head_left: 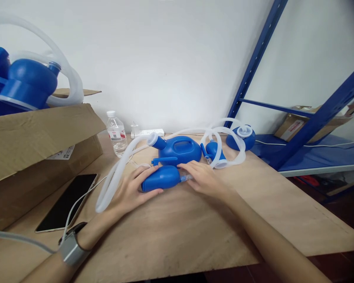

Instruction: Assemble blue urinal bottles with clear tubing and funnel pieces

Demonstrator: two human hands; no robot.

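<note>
My left hand (138, 186) is closed around the wide end of a blue plastic urinal funnel (162, 178), which lies on its side just above the table. My right hand (202, 177) pinches the clear tube connector (186, 178) at the funnel's narrow end; the fingers partly hide it. Right behind the funnel stands a blue urinal bottle (179, 151) with a moulded handle and a tilted neck. A translucent hose (115, 182) loops from the neck down past my left wrist. A second blue funnel (212, 150) with a coiled hose (238, 155) lies to the right of the bottle.
On the left, a cardboard box (41, 145) holds more blue bottles (32, 80) and hoses. Near it are a tablet (66, 202), a water bottle (117, 135) and a power strip (149, 133). Another blue bottle (244, 137) sits at the back right beside a blue metal shelf (283, 157).
</note>
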